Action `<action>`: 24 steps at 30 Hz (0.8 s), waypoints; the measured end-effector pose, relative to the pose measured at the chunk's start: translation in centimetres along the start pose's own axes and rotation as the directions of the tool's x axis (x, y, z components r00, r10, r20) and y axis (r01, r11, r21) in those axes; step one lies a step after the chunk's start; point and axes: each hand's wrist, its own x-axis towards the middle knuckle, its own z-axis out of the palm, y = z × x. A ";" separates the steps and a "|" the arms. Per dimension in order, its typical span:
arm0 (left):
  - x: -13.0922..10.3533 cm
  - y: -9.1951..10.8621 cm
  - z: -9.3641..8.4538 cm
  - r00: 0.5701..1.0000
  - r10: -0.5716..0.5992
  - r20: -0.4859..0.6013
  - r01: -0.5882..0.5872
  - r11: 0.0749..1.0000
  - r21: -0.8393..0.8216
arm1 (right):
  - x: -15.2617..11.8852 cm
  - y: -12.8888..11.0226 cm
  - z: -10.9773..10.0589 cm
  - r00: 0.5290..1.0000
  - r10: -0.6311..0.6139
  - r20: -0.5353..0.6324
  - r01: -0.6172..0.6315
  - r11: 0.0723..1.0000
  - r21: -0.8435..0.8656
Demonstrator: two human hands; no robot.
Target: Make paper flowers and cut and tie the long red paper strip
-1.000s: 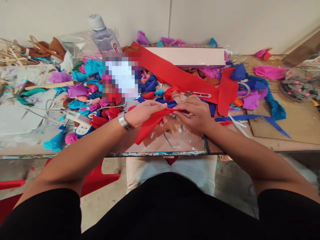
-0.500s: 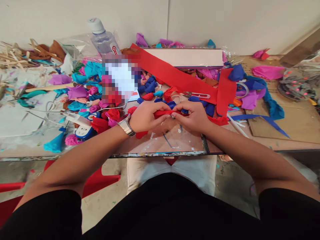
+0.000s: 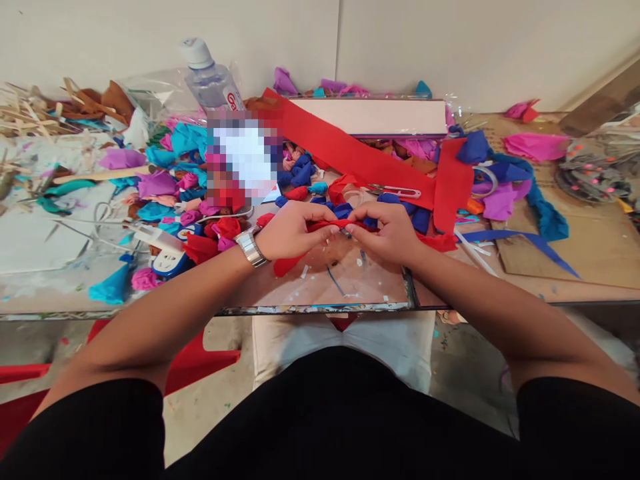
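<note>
My left hand point(image 3: 295, 231), with a metal watch on its wrist, pinches a strip of red crepe paper point(image 3: 320, 225). Facing it, my right hand point(image 3: 383, 230) pinches the same strip, the two thumbs almost meeting. One end of the strip hangs below my left hand and another red part shows beside my right wrist. Just beyond the hands lie small scissors point(image 3: 395, 191) with a pale pink handle, blue paper pieces and a long, wide red strip point(image 3: 350, 143). How the paper is folded between my fingers is hidden.
A plastic bottle point(image 3: 213, 83) stands at the back left beside a blurred bright patch. Crumpled coloured paper covers the left part of the table point(image 3: 45, 287), around a power strip point(image 3: 170, 261). A white box point(image 3: 370, 117) lies at the back, cardboard point(image 3: 590, 247) at the right.
The red strip between my fingers looks narrower and more bunched, and its hanging end below my left hand has shifted slightly. Both hands keep their pinch.
</note>
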 end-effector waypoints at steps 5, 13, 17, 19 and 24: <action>-0.2 -0.2 0.2 0.995 0.086 -0.042 -0.081 0.989 0.122 | -0.1 0.1 0.2 0.999 0.026 0.037 -0.026 1.000 0.011; -0.7 -0.9 0.4 0.960 0.275 -0.057 -0.222 0.867 0.447 | 0.0 -0.1 0.1 0.992 0.116 0.052 -0.119 0.991 0.063; -0.7 -0.9 0.4 0.948 0.310 -0.065 -0.243 0.843 0.479 | 0.0 -0.2 0.2 0.994 0.101 0.037 -0.104 0.990 0.095; -0.7 -0.7 0.4 0.950 0.305 -0.071 -0.236 0.846 0.478 | 0.0 -0.2 0.2 0.995 0.097 0.031 -0.100 0.990 0.097; -0.8 -0.5 0.4 0.951 0.301 -0.071 -0.229 0.841 0.491 | 0.1 -0.2 0.1 0.993 0.114 0.029 -0.116 0.989 0.090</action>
